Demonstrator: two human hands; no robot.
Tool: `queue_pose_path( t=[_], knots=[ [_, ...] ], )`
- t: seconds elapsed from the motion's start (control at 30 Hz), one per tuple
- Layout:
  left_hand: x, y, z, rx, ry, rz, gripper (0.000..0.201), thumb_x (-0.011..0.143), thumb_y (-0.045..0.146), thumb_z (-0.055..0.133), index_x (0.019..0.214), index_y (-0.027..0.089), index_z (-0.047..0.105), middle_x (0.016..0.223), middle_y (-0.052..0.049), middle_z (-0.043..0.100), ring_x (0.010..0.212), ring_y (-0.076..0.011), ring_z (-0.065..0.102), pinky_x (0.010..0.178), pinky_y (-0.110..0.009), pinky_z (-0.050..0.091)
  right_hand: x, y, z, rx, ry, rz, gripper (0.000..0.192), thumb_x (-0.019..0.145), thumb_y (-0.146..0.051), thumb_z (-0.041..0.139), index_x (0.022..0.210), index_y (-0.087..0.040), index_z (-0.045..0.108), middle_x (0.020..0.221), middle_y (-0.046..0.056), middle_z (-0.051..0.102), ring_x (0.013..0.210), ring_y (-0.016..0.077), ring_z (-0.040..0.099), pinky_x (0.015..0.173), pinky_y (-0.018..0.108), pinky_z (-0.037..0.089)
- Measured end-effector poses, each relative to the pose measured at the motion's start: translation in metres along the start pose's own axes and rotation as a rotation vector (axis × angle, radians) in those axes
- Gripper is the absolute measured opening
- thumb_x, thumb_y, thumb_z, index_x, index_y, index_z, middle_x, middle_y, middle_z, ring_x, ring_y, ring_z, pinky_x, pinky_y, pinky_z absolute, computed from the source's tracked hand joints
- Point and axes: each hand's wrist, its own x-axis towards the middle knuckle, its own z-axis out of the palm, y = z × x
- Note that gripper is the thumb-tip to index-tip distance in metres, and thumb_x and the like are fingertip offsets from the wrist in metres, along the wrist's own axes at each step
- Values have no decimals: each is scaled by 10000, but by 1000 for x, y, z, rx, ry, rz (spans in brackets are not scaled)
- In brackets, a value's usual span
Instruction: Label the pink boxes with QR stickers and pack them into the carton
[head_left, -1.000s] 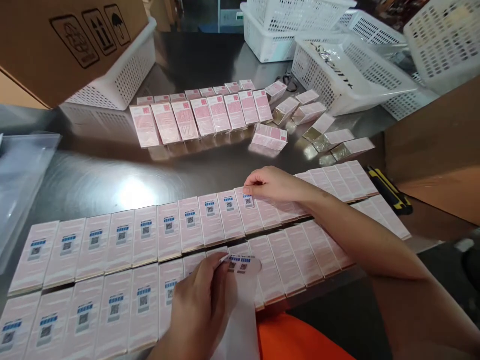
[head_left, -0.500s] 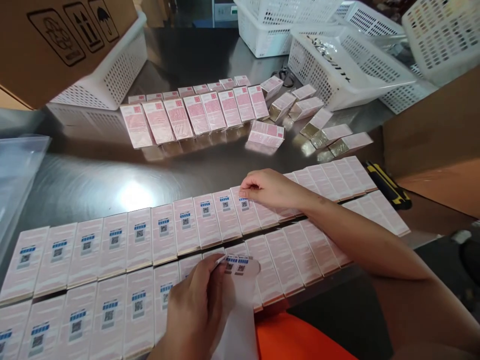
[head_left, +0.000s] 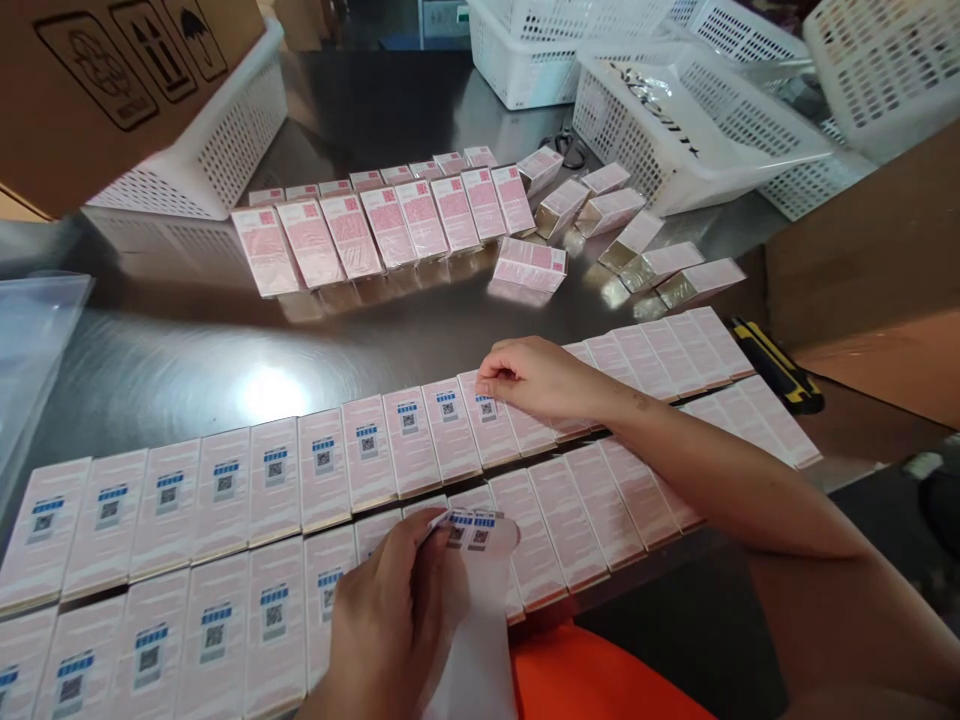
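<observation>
Two rows of pale pink boxes lie flat across the table, and those on the left carry blue-and-grey QR-code stickers. In my left hand (head_left: 397,600), closed, is a strip of sticker backing paper (head_left: 476,620) with two QR-code stickers at its top edge. My right hand (head_left: 525,375) has its fingers pinched at the upper edge of a QR-code sticker (head_left: 486,408) lying on a back-row box (head_left: 491,445). The fingertips partly cover that sticker. To the right of this hand the back-row boxes (head_left: 652,355) are bare, as are front-row boxes (head_left: 577,530) beyond the backing paper.
Standing pink boxes (head_left: 390,230) line the far side, with several loose boxes (head_left: 626,245) to their right. White baskets (head_left: 697,165) stand at the back. A carton (head_left: 112,90) rests at the left. A yellow-black cutter (head_left: 776,365) lies by another carton (head_left: 862,250).
Both hands keep nearly the same positions on the sticker and the backing paper. The view has shifted slightly; little else differs.
</observation>
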Motion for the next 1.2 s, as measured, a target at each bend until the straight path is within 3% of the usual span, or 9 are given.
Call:
queue_pose_path(
  t=[0.6, 0.73, 0.8, 0.87, 0.9, 0.93, 1.07, 1.13, 1.2],
  knots=[
    [1, -1, -1, 34, -16, 5, 166, 1001, 314, 484, 1071, 252, 620, 669, 28, 718, 463, -179, 652, 405, -266, 415, -2, 3, 5, 41, 50, -26, 156, 855, -316, 696, 770, -191, 735, 765, 0, 646, 674, 118, 557, 622, 262, 325],
    [2, -2, 1, -4, 0, 23, 153, 995, 295, 501, 1074, 243, 621, 706, 29, 737, 491, -174, 672, 427, -252, 441, -5, 6, 7, 54, 104, -77, 66, 811, -277, 760, 819, -213, 747, 885, -1, 617, 720, 111, 562, 656, 250, 362],
    [3, -2, 0, -28, 2, 27, 126, 987, 270, 518, 1066, 243, 611, 707, 42, 734, 483, -160, 666, 423, -236, 439, -5, 5, 7, -5, 170, -73, 312, 786, -292, 798, 1089, -269, 729, 1036, 16, 580, 746, 121, 556, 691, 262, 388],
    [5, 0, -1, -72, 14, 19, 95, 979, 249, 528, 1035, 243, 604, 704, 57, 730, 481, -146, 662, 423, -219, 438, -5, 2, 5, -71, 247, -37, 767, 722, -315, 860, 1412, -338, 526, 1175, 46, 527, 798, 156, 565, 727, 292, 414],
    [6, 1, -2, -97, 24, 12, 88, 978, 242, 524, 1018, 243, 603, 700, 61, 727, 487, -143, 665, 430, -212, 443, -7, -1, 4, -92, 276, -25, 913, 695, -313, 882, 1486, -344, 427, 1219, 61, 509, 839, 179, 572, 745, 307, 424],
    [7, 2, -3, -119, 36, 3, 89, 980, 239, 517, 1003, 241, 603, 692, 62, 723, 490, -142, 666, 436, -209, 446, -9, -5, 3, -100, 286, -30, 933, 689, -314, 888, 1492, -329, 412, 1232, 70, 506, 878, 198, 578, 763, 318, 431],
    [8, 3, -5, -177, 30, -67, 119, 987, 259, 496, 997, 234, 612, 683, 54, 725, 504, -152, 675, 444, -218, 449, -35, -29, 8, 81, 128, -192, 308, 876, -418, 738, 1122, -236, 702, 1023, 43, 595, 846, 171, 588, 745, 294, 435],
    [8, 3, -6, -200, 26, -108, 132, 986, 276, 494, 986, 226, 616, 676, 44, 727, 504, -162, 677, 438, -229, 445, -54, -39, 17, 190, 25, -245, 246, 924, -451, 677, 1016, -231, 736, 928, 32, 626, 805, 153, 596, 707, 275, 436],
    [9, 3, -7, -223, 49, -124, 138, 983, 279, 492, 961, 218, 613, 657, 38, 721, 485, -165, 669, 423, -232, 433, -73, -45, 29, 205, 20, -260, 217, 918, -429, 694, 994, -230, 733, 908, 30, 659, 808, 155, 610, 708, 278, 441]
  ],
)
